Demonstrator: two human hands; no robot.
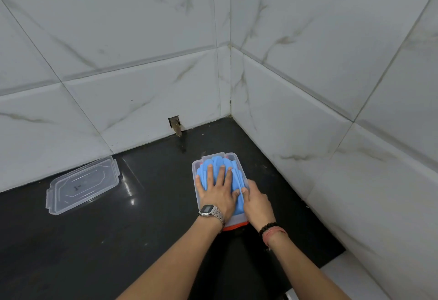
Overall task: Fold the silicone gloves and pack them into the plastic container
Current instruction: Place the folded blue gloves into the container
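A clear plastic container stands on the black counter near the wall corner. Blue silicone gloves lie folded inside it and rise above its rim; an orange piece shows at its near end. My left hand lies flat on the blue gloves with fingers spread, pressing down on them. My right hand grips the container's right near side, thumb on the blue gloves. The near part of the container is hidden under my hands.
The clear lid lies on the black counter to the left, by the back wall. Marble-tiled walls close the counter at the back and right. A small broken hole sits low in the back wall.
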